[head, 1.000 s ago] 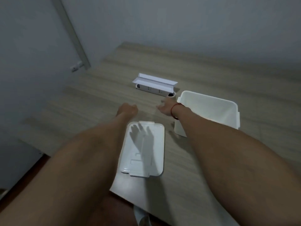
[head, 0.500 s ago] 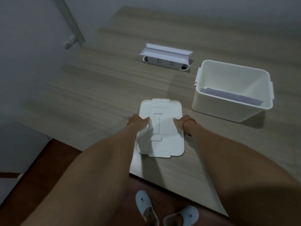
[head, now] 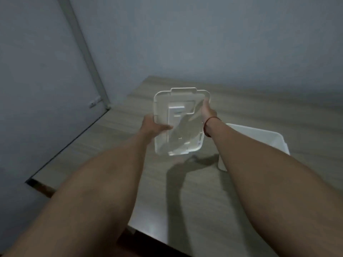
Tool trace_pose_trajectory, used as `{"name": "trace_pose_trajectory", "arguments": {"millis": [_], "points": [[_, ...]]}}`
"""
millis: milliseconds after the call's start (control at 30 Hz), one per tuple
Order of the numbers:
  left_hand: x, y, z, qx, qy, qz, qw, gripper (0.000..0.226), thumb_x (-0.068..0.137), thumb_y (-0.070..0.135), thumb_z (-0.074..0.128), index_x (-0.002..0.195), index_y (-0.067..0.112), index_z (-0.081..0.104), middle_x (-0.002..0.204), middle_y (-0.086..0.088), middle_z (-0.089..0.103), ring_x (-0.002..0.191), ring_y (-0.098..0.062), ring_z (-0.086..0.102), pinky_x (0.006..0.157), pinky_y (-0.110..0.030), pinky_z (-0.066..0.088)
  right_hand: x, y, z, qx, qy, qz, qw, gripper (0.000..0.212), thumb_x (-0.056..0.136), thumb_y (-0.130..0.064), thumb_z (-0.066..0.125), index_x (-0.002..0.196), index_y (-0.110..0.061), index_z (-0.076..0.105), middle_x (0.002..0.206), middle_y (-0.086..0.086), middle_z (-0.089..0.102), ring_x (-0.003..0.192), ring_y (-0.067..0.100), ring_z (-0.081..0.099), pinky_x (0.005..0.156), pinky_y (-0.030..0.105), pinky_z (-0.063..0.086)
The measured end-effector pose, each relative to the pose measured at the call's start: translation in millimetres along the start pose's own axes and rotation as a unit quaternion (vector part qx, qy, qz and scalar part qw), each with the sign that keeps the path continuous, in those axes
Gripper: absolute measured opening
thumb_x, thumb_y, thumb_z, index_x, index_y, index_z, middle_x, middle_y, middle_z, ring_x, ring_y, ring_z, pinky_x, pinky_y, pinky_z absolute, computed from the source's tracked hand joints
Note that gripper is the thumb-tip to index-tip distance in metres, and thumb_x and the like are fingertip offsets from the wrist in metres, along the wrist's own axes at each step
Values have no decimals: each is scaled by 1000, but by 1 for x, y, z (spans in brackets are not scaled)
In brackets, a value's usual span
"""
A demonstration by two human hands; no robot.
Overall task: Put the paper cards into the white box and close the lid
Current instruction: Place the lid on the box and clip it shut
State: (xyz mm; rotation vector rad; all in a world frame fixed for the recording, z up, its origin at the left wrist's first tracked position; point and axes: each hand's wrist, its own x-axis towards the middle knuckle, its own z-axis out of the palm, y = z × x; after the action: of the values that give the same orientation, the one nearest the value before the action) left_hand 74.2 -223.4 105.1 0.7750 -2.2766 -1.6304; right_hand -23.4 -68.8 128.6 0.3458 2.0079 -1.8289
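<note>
The white plastic lid (head: 179,123) is up in the air above the wooden table (head: 259,115), tilted toward me. My left hand (head: 151,125) grips its left edge with the thumb lying across the top. My right hand (head: 208,113), with a red string on the wrist, holds the lid's right edge. The white box (head: 259,135) stands on the table to the right, mostly hidden behind my right forearm. The inside of the box and the paper cards are out of sight.
The table's left edge and near corner (head: 33,179) border a dark floor strip. A grey wall with a vertical frame strip (head: 83,52) and a wall socket (head: 94,102) rises at the left. The lid's shadow falls on the table below it.
Both hands closed on the lid's sides and lifted it off the table. The view tilted upward, so the box now sits lower right behind my arm.
</note>
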Motion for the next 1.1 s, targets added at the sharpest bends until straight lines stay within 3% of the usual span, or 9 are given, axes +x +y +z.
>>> {"name": "trace_pose_trajectory", "arguments": {"millis": [100, 200, 267, 400, 533, 633, 767, 900, 1100], "points": [[0, 46, -5, 115, 40, 126, 985, 28, 70, 16, 81, 87, -5, 74, 77, -9, 65, 78, -10, 59, 67, -30, 47, -21, -51, -3, 117, -28, -32, 992, 77, 83, -71, 31, 137, -17, 47, 130, 3, 58, 106, 26, 62, 83, 35, 51], [-9, 67, 7, 230, 67, 202, 950, 18, 84, 7, 59, 79, -5, 71, 77, -24, 69, 75, -22, 65, 60, -31, 40, -42, -70, -10, 212, -55, -60, 974, 64, 92, -62, 27, 123, -13, 55, 112, 9, 64, 74, 24, 62, 67, 33, 54], [-19, 75, 16, 291, 83, 246, 921, 23, 86, -1, 48, 85, -1, 72, 85, -24, 71, 82, -34, 68, 62, -33, 39, -52, -74, -16, 273, -39, -55, 960, 57, 94, -59, 28, 113, -12, 55, 112, 12, 64, 75, 26, 64, 70, 38, 56], [-25, 82, 35, 363, 56, 258, 893, 42, 82, -7, 43, 102, 14, 74, 92, -15, 69, 91, -36, 66, 67, -31, 42, -64, -68, -25, 361, 3, -7, 933, 67, 85, -62, 50, 133, -15, 45, 123, 5, 54, 107, 31, 65, 73, 39, 57], [-17, 83, 48, 419, -93, 210, 878, 51, 79, -7, 46, 117, 19, 69, 112, -11, 69, 104, -31, 65, 78, -28, 46, -59, -50, -41, 230, 79, -3, 970, 43, 89, -9, 55, 131, -6, 47, 130, 11, 59, 96, 25, 60, 82, 34, 47], [-12, 83, 55, 469, -239, 121, 842, 65, 69, 5, 69, 132, 18, 57, 132, -6, 60, 116, -26, 58, 90, -26, 45, -45, -35, -67, 148, 139, 4, 979, 42, 89, 1, 51, 131, 0, 48, 135, 12, 57, 100, 23, 56, 89, 29, 43], [-4, 83, 70, 384, -265, 55, 883, 60, 65, 1, 57, 122, 19, 66, 128, -12, 65, 109, -26, 64, 83, -28, 48, -40, -17, -105, 91, 136, 23, 986, 45, 93, -6, 52, 136, -2, 42, 140, 11, 51, 124, 26, 55, 105, 33, 42], [-6, 89, 102, 353, -121, 117, 921, 36, 87, 4, 53, 121, 5, 65, 135, -15, 58, 124, -30, 55, 102, -31, 44, -9, 1, -153, 121, 110, -11, 986, 67, 78, -15, 69, 138, -3, 41, 133, 12, 58, 116, 27, 62, 104, 40, 48], [-6, 94, 165, 286, -36, 43, 956, 51, 90, 32, 43, 130, 1, 51, 136, -21, 53, 127, -40, 49, 102, -40, 42, 67, 18, -240, 124, 95, -27, 987, 73, 55, -23, 74, 125, -5, 58, 121, 14, 69, 104, 28, 69, 96, 52, 52]]}}
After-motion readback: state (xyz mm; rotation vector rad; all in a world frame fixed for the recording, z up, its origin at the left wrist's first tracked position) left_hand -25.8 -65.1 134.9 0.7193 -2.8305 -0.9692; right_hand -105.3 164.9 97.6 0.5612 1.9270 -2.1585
